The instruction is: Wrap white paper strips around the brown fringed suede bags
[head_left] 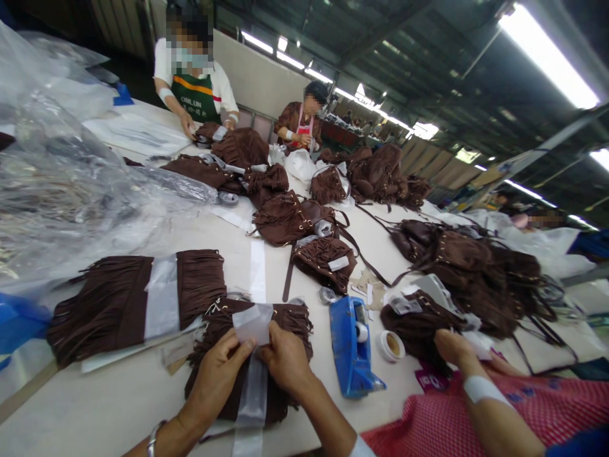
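A dark brown fringed bag (204, 393) lies on the table in front of me, with a strip of clear plastic (252, 397) running down its middle. Above that strip is a small whitish translucent sheet (252, 322). My left hand (226, 365) pinches its lower left side between thumb and fingers, and my right hand (288, 358) grips its right side. Both hands rest close over the bag. Just left lies another brown fringed bag (114, 298), wrapped by a similar plastic band (162, 295).
A blue tape dispenser (345, 349) and a white tape roll (391, 346) stand right of my hands. A co-worker's hand (454, 349) is at a brown bag farther right. Crumpled clear plastic (85, 190) covers the left. Several bags fill the table's far side, where two people work.
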The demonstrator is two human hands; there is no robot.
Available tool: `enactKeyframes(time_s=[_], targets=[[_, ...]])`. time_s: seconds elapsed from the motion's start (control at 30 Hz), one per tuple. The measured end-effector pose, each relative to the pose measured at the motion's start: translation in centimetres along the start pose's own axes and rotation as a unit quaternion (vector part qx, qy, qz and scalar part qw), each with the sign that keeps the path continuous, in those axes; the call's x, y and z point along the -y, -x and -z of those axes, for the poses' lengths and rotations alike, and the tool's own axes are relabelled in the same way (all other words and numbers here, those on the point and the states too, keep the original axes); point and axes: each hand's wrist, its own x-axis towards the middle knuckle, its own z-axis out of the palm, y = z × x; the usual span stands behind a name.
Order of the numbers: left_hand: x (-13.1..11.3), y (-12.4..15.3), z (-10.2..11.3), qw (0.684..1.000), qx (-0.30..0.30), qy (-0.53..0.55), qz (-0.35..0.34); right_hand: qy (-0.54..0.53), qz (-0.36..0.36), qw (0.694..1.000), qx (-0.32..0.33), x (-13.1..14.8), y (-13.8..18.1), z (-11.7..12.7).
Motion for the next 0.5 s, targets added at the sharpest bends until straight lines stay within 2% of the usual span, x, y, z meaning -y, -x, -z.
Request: enactKeyframes(time_s=[0.13,0.3,0.5], targets=[[0.0,1.0,0.2,0.995,0.050,-0.083,-0.033,-0.037,0.037,0.997,-0.052,-0.3,0.6,-0.9],[1.4,1.9,0.5,0.980,0.084,-0.161,-0.084,0.013,0.054,0.995,-0.083,-1.0,0.8,-2.2],[2.7,2.3,0.7,0.925,0.105,-0.312,-0.189,-0.001,0.063,0.992,-0.111,-1.9,0.9,-2.7]])
